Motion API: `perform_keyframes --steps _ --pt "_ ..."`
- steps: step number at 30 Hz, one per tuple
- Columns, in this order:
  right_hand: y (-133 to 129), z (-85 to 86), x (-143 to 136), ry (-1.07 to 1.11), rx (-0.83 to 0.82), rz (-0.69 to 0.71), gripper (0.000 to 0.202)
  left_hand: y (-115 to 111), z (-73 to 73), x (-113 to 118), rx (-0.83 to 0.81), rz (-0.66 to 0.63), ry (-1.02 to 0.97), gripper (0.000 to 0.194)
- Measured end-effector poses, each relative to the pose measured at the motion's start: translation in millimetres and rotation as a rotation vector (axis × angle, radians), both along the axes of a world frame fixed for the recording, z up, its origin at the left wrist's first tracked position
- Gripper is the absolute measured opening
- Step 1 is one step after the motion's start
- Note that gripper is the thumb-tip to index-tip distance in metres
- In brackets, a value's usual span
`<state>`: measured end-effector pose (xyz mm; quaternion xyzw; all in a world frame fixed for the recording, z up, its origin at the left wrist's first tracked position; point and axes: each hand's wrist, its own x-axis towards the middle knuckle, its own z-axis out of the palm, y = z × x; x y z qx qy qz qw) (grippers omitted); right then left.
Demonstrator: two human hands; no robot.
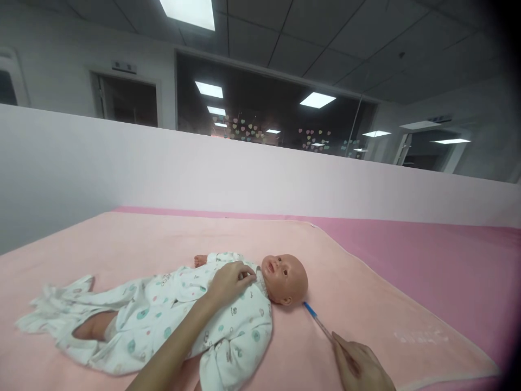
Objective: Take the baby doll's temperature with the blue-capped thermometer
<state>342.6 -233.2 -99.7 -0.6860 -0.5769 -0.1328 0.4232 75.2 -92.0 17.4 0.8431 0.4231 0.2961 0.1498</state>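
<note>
L to R: L hand (233, 279) rests on the doll's (288, 277) chest by the collar, fingers curled narrow; can't tell if they pinch cloth or just lie there. Poss. trouble: the collar dragging tight on the neck, or the suit (148, 304) bunching, if that hand pulls or leans. R hand (360, 361) has a thin stick (319, 320) pinched btwn thumb & fingers, blue end just beside the back of the head (touching or not, can't say). Held so far from that end, it cd swing & jab the head or ear w/ a small wrist slip; a loose pinch cd drop it on the blanket (378, 315). As for looks: doll's on its back on the peach blanket, legs L, head R, approx. mid-view. Suit's white w/ green dots & small prints, legs loose & rumpled at the L end, bare leg showing thru a gap; a tiny hand (200, 261) pokes from the far sleeve; near sleeve's puffy & creased; head's bald, smooth, a bit shiny.
</note>
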Motion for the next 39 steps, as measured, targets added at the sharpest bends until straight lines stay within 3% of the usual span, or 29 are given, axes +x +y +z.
perform_keyframes --steps 5,10,16,18,21,24,26,28,32,35,39 --pt "10 -14.9 6 -0.273 0.03 -0.061 0.041 0 -0.9 -1 -0.055 0.006 -0.128 0.025" --pt "10 -17.2 3 -0.329 0.03 -0.16 0.044 1 -2.6 -2 -0.115 -0.024 -0.249 0.024" --pt "8 -14.3 3 -0.416 0.067 -0.116 0.038 3 -2.6 -3 -0.185 -0.08 -0.334 0.024" --pt "9 2.7 -8 -0.386 0.149 -0.094 0.042 5 -2.9 -5 -0.199 -0.086 -0.345 0.025" --pt "18 48.5 -41 -0.253 0.238 -0.028 0.038 8 -3.7 -6 -0.234 -0.092 -0.373 0.029" --pt "41 92.1 -89 -0.129 0.231 0.214 0.026 9 -3.6 -8 -0.315 -0.103 -0.442 0.032" --pt "63 104.0 -119 -0.178 0.281 0.366 0.025 9 -2.8 -8 -0.377 -0.133 -0.503 0.032" --pt "85 100.2 -142 -0.293 0.208 0.436 0.023 8 -1.9 -9 -0.401 -0.166 -0.56 0.03" --pt "108 74.0 -156 -0.343 0.132 0.379 0.023 9 -2.9 -11 -0.397 -0.162 -0.592 0.025" --pt "108 64.5 -150 -0.22 0.11 0.42 0.024 10 -4.7 -11 -0.395 -0.156 -0.592 0.024" --pt "102 68.4 -144 0.023 0.144 0.634 0.026 9 -4.2 -12 -0.375 -0.162 -0.629 0.023"
